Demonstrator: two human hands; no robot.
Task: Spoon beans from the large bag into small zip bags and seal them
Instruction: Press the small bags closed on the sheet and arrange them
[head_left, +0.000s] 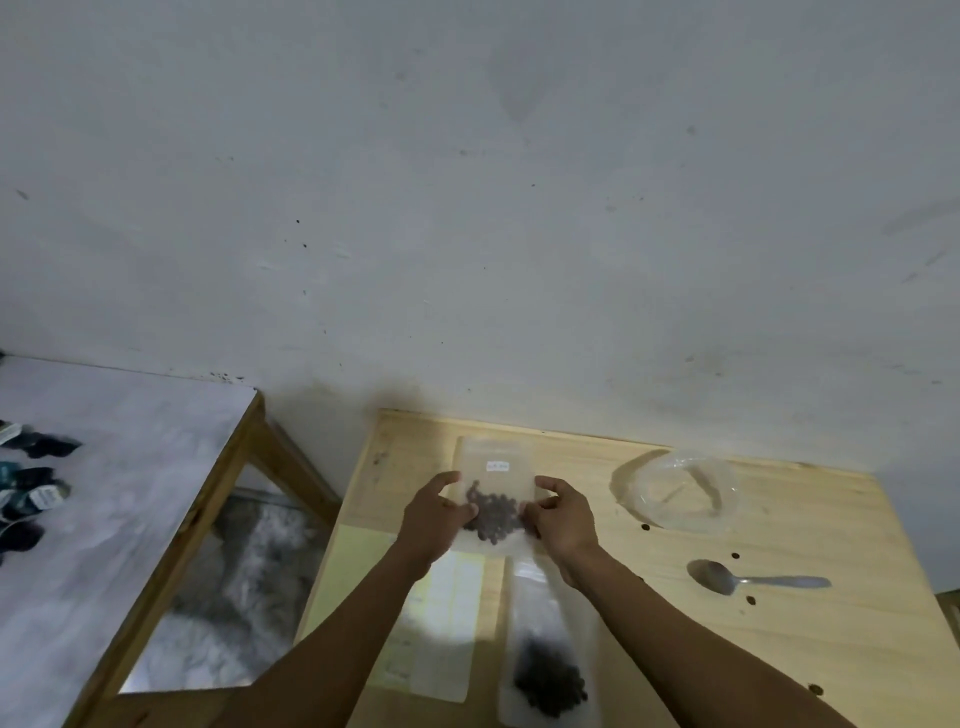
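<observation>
- Two hands are holding a small zip bag (496, 488) over the wooden table (779, 649); left hand (436, 519) and right hand (563, 519) are pinching its side edges.
- Translucent and upright, it is carrying dark brown beans (496, 514) gathered in its lower half.
- Its white label (497, 466) is showing near the top.

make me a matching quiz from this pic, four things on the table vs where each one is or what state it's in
Things:
1. spoon
2. zip bag
3. clear bag
4. loose bean

Place or state:
a. held up at both sides by the left hand and right hand, beans inside
b. lying on the table, bowl towards the hands
c. crumpled, far right of the hands
d. on the wood just below the clear bag's left edge

Pairs: 1-b, 2-a, 3-c, 4-d
</observation>
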